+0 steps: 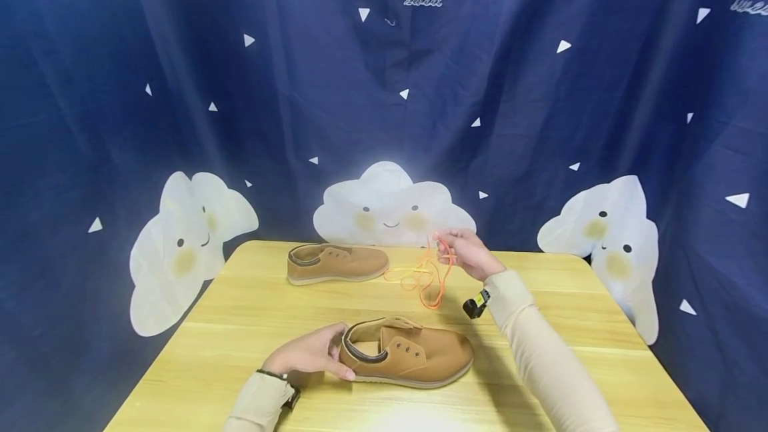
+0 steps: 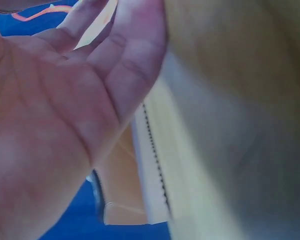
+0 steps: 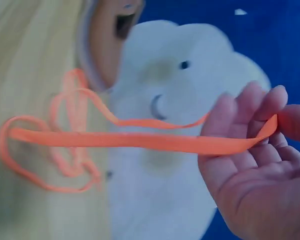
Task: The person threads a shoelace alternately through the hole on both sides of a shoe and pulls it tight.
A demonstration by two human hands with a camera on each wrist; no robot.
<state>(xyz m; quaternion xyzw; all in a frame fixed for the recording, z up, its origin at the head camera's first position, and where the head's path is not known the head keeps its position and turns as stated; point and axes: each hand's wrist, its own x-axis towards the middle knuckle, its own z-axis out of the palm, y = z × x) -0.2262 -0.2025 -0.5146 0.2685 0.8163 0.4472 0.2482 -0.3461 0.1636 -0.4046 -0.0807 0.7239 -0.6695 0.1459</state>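
My left hand gripped the near shoe at its heel on the table, thumb low along its side; only the head view showed that shoe's eyelets. Beyond it, my right hand pinched the orange lace, its loops trailing near the far shoe. The right wrist view alone revealed a flat ribbon bending back at my fingertips. My palm filled much of the left wrist view, where a pale sole edge bore dark marks.

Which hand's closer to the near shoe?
Left hand: it grips the near shoe at the heel. Right hand is apart, beyond the shoe, holding the orange lace.
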